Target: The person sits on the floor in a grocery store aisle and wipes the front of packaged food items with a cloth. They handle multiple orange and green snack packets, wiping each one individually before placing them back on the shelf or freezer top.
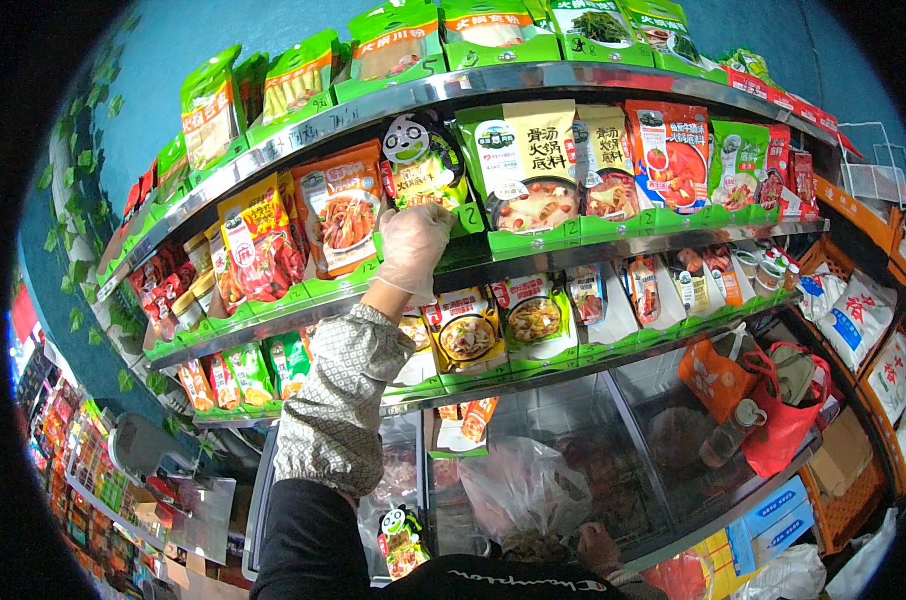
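My left hand (415, 244), in a clear glove with a patterned sleeve cover, reaches up to the middle shelf (633, 238). Its fingers are curled over the front of a green display box (468, 217), which sits higher than its neighbours, with a dark gap below. In that box stands a packet with a panda design (423, 169), just above my knuckles. Low in the picture, my right hand (599, 547) is partly hidden beside a clear plastic bag (528, 480); its grip is unclear. Another panda packet (402, 544) lies near my body on the left.
Food packets in green boxes line several shelf tiers; a metal rail (498, 81) edges the top one. Below are freezer lids (573, 420), with a red tote bag (787, 420) and a bottle (734, 431) at right. A scale (153, 450) stands left, and crates (858, 495) right.
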`<state>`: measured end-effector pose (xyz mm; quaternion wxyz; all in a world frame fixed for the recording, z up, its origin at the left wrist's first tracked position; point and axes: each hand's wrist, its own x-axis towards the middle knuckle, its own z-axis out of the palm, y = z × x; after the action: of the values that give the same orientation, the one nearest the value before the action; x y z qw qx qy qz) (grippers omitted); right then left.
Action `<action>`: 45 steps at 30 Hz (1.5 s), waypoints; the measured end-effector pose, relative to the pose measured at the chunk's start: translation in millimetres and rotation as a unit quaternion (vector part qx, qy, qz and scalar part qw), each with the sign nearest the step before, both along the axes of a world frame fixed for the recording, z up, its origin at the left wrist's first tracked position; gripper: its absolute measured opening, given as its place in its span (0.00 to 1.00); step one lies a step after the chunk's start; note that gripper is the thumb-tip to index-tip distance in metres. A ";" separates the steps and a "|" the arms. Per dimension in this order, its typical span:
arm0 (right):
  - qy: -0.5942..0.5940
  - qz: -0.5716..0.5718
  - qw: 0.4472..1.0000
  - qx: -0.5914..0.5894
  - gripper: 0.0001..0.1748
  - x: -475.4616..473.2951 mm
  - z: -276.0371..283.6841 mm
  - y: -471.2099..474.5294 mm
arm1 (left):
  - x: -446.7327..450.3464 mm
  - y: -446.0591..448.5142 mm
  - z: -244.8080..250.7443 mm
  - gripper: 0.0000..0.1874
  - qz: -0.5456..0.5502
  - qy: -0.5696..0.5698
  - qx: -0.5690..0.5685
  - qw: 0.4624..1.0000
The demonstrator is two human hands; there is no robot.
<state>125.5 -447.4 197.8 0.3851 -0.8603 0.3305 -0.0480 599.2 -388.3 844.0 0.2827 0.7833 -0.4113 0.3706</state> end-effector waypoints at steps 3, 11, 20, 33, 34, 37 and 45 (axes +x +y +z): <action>-0.027 0.012 0.998 -0.053 0.19 -7.7 19.8 9.0 | -3.4 5.4 6.8 0.13 -0.001 -0.031 0.006 0.999; -0.099 0.017 0.990 -0.102 0.19 -9.7 6.7 10.1 | 1.0 21.2 30.8 0.17 -0.046 0.088 0.023 0.995; -0.047 0.088 0.959 -0.265 0.11 -0.5 -67.8 -20.4 | -25.9 6.9 66.4 0.20 -0.079 0.164 -0.006 0.983; -0.031 -0.011 0.996 -0.086 0.15 1.1 -71.3 -20.2 | -43.5 25.9 43.2 0.09 -0.091 -0.182 -0.067 0.977; -0.005 -0.010 0.999 -0.048 0.15 0.2 -51.1 -9.3 | -44.4 37.7 34.0 0.08 -0.080 -0.196 -0.065 0.975; -0.020 0.010 0.996 -0.085 0.16 -3.7 -8.7 7.9 | -50.5 44.5 11.6 0.04 -0.054 -0.179 -0.020 0.982; -0.034 -0.017 0.999 0.005 0.17 -1.3 6.6 0.9 | -74.7 42.0 -38.2 0.07 -0.115 -0.249 -0.043 0.961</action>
<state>124.2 -446.5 204.3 0.3993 -0.8507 0.3318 -0.0825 524.6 -346.3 805.8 0.2451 0.6008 -0.5400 0.5361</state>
